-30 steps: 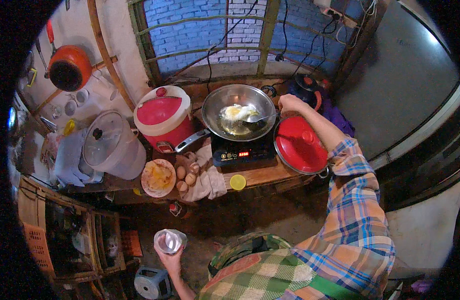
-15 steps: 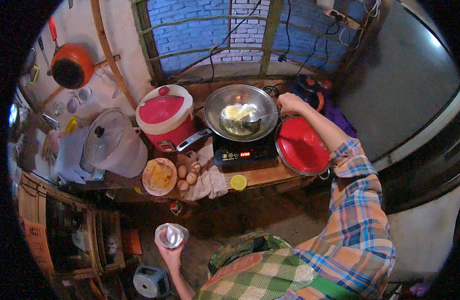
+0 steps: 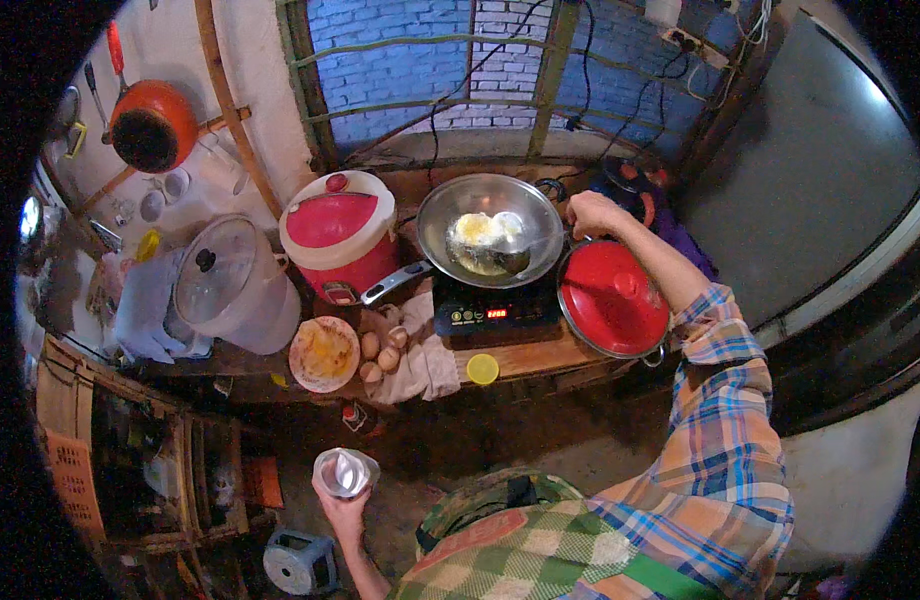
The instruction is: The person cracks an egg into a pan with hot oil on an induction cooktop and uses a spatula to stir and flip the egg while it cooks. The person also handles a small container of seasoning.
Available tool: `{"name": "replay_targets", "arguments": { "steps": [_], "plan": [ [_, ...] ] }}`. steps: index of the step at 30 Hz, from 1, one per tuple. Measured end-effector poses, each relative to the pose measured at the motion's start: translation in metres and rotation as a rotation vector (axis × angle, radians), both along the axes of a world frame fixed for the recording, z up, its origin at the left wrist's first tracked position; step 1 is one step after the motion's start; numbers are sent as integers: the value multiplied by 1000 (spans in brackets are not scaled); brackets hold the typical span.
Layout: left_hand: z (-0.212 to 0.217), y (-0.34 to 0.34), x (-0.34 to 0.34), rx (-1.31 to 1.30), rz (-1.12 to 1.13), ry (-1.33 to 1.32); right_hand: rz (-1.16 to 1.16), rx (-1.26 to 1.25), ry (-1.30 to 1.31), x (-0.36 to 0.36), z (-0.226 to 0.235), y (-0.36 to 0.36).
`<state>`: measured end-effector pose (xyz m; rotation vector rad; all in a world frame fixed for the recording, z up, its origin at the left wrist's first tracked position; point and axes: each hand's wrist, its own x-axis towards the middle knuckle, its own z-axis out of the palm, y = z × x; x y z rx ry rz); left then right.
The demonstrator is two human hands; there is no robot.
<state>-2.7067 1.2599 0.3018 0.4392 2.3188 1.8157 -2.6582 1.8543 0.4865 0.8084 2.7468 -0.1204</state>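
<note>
Eggs are setting in the pan; right hand grips the ladle, left hand clasps a small jar, plate unfilled.

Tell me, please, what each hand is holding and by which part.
The right hand grips the spatula by its handle end; the left hand holds a small clear container from underneath.

Red rice cooker, eggs, perhaps omelette plate.
</note>
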Motion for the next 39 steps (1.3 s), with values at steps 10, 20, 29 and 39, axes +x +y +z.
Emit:
{"name": "replay_targets", "arguments": {
  "steps": [10,20,29,39],
  "plan": [
    [-18,2,-5,108,-32,-5,43,92,27,3,-26,17],
    [0,10,0,81,0,-46,39,10,-75,1,-3,1],
    [8,11,0,74,19,-48,-2,-31,-42,4,6,4],
    [-9,6,-2,137,30,-53,15,53,82,-6,-13,7]
  ]
}}
